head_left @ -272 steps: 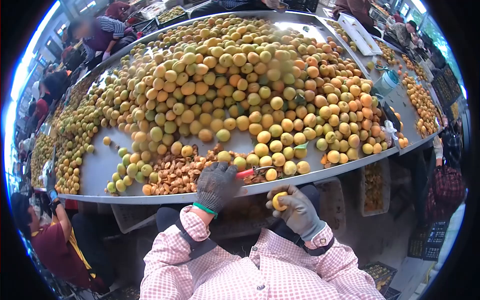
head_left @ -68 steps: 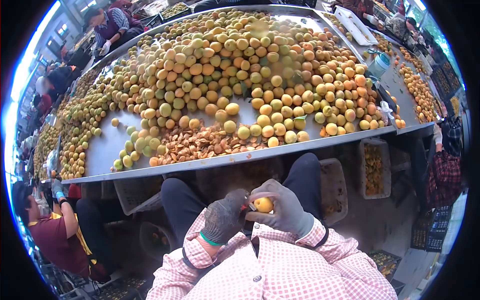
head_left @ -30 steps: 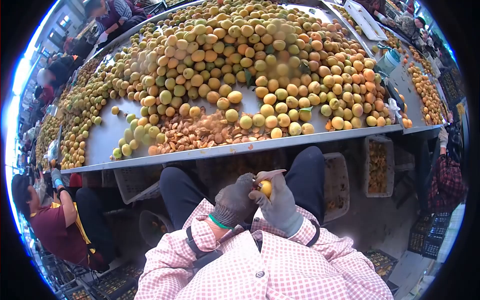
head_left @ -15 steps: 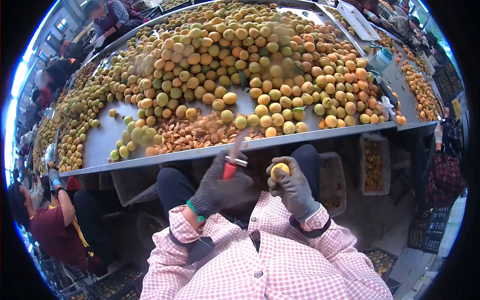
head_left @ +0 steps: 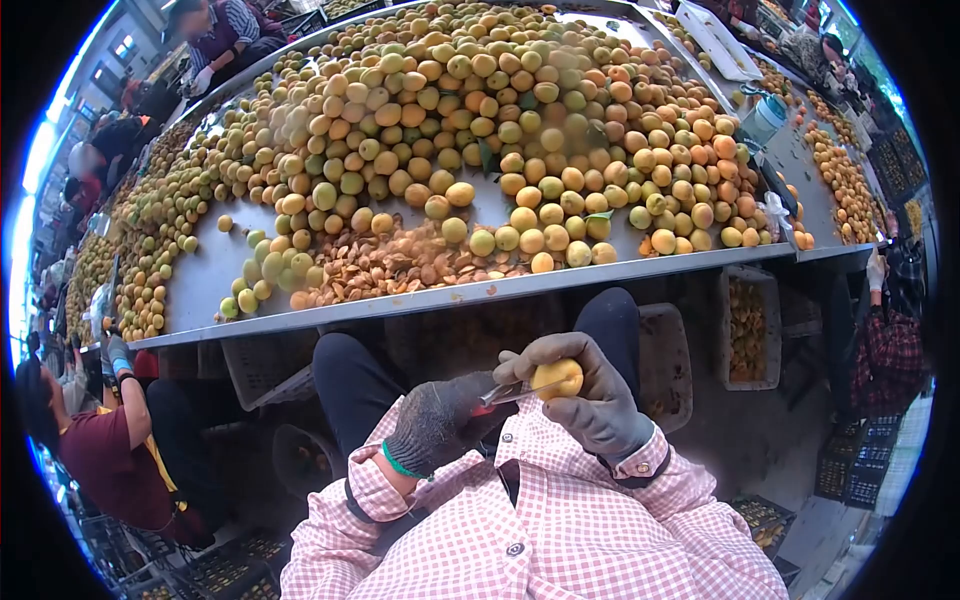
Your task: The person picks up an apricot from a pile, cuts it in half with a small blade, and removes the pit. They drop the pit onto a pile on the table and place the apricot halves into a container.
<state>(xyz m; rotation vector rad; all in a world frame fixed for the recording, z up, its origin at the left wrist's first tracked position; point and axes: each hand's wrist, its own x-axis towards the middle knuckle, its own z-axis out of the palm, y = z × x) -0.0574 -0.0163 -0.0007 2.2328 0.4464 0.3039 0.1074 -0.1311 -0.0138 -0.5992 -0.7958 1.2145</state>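
Both of my hands wear dark gloves and meet above my lap. My left hand [head_left: 440, 425] is wrapped round the red handle of a metal tool [head_left: 508, 394], most of the handle hidden by the glove. The tool's metal end reaches the side of a yellow fruit [head_left: 557, 379]. My right hand [head_left: 597, 400] grips that fruit between thumb and fingers. Beyond them, brown pits or fruit scraps [head_left: 400, 265] lie near the front edge of the metal table [head_left: 440, 299], beside a large heap of yellow-orange fruit [head_left: 430, 110].
Pale crates stand below the table, one [head_left: 750, 330] holding fruit pieces, another [head_left: 665, 365] further left. A person in a maroon shirt [head_left: 110, 465] works at the left. A green-lidded bottle [head_left: 763, 120] and a white tray [head_left: 715, 42] are at the back right.
My left hand has turned the tool from upright to pointing at the fruit and moved it right. My right hand has turned, bringing the fruit lower, against the tool.
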